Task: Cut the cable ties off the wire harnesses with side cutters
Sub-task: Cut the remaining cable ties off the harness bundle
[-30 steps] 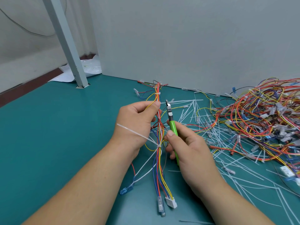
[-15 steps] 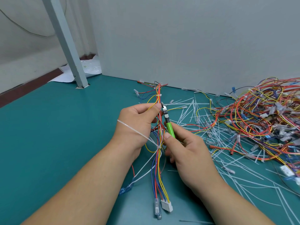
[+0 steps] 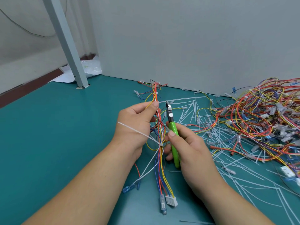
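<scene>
My left hand (image 3: 136, 125) grips a wire harness (image 3: 159, 161) of red, yellow, blue and white wires that runs from the back wall toward me. A white cable tie (image 3: 160, 144) binds it just below that hand, its long tail slanting left across my wrist. Another white tie (image 3: 154, 93) wraps the harness farther back. My right hand (image 3: 189, 150) holds green-handled side cutters (image 3: 172, 127), jaws pointing up and away, just right of the harness and apart from it. A white connector (image 3: 171, 201) hangs at the near end.
A large tangle of harnesses (image 3: 259, 117) fills the right of the teal table (image 3: 56, 135). Several cut white ties (image 3: 215, 138) lie scattered between it and my hands. A grey post (image 3: 68, 51) stands at back left, before a grey wall (image 3: 178, 38).
The cutter jaws were against the harness beside my left thumb half a second ago; they have pulled back to the right and now stand clear of the wires. My left hand keeps its grip.
</scene>
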### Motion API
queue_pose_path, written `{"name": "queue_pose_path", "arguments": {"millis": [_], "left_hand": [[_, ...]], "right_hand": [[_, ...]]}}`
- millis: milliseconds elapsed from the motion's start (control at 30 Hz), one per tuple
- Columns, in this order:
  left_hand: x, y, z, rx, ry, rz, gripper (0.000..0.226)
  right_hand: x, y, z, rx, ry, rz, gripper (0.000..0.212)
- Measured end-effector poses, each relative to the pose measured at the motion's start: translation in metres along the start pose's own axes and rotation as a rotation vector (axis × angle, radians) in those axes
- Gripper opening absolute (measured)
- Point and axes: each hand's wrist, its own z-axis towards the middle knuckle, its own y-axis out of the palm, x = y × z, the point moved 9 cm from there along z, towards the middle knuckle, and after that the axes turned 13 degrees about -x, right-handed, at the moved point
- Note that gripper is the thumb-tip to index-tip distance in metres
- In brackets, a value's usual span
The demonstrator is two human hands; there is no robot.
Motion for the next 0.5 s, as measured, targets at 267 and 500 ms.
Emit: {"name": "queue_pose_path", "arguments": {"millis": [267, 500], "left_hand": [[0.0000, 0.0029, -0.0001, -0.019, 0.014, 0.028, 0.018], [0.0001, 0.0014, 0.0000, -0.008, 0.025, 0.020, 0.014]], "right_hand": [[-0.0010, 0.0037, 0.0004, -0.017, 0.010, -0.001, 0.032], [-0.0062, 0.0036, 0.0000, -0.020, -0.037, -0.058, 0.022]]}}
